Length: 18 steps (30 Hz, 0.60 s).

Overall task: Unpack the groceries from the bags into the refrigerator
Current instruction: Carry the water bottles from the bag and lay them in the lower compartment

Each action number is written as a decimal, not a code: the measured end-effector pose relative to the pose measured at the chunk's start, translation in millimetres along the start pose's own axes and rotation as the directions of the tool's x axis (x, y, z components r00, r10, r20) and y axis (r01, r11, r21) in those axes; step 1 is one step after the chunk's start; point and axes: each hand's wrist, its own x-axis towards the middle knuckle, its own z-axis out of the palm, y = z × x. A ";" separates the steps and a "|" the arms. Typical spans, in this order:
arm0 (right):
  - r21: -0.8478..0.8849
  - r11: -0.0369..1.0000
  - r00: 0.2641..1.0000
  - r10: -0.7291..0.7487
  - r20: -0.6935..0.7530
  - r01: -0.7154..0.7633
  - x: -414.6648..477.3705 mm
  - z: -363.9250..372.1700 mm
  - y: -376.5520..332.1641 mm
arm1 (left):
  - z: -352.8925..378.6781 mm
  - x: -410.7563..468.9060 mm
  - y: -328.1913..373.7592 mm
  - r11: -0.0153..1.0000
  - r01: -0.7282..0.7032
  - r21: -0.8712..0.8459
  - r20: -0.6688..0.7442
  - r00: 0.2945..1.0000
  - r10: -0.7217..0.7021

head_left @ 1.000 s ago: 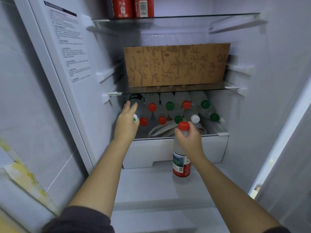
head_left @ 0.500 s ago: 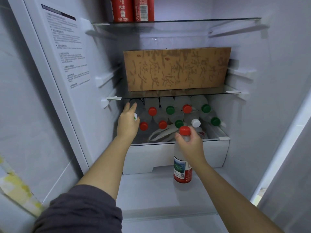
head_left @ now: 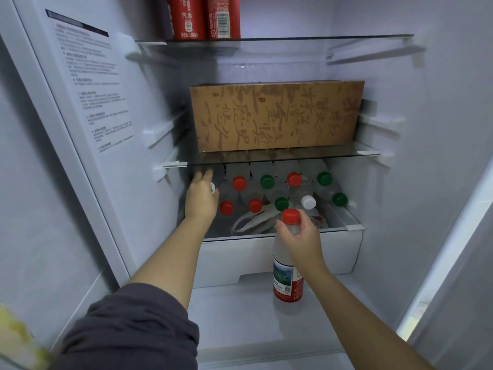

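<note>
Right hand (head_left: 298, 236) grips the neck of a red-capped bottle (head_left: 287, 283), which stands upright on the refrigerator floor just in front of the white drawer (head_left: 240, 255). The left hand (head_left: 201, 200) reaches into the left side of this drawer with fingers stretched out and blurred, so I cannot tell if it holds something. In the drawer are bottles with four red caps (head_left: 239, 182), four green caps (head_left: 267, 181), one white cap (head_left: 308, 202), another white cap (head_left: 212, 187) beside the left hand, and one white plastic bag (head_left: 250, 221); above, one cardboard box (head_left: 277, 116) sits on the glass shelf (head_left: 320, 155) and two red cans (head_left: 186, 17) stand higher.
</note>
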 end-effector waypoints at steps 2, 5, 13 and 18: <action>0.001 1.000 1.000 -0.001 -0.002 0.001 -0.1 -0.1 0.1 | 0.6 2.9 1.1 1.000 0.015 0.003 0.011 1.000 -0.015; -0.001 1.000 1.000 0.000 -0.004 0.000 -0.2 0.2 -0.4 | 1.9 3.3 2.0 1.000 0.015 0.015 0.006 1.000 -0.015; -0.019 1.000 1.000 0.015 -0.003 -0.015 -0.2 0.0 -0.8 | -3.3 -10.2 9.1 1.000 0.012 -0.014 -0.021 1.000 -0.012; -0.030 1.000 1.000 -0.003 -0.017 0.003 -0.4 0.1 -1.2 | 2.2 -51.3 21.8 0.991 -0.076 0.112 -0.250 0.963 0.102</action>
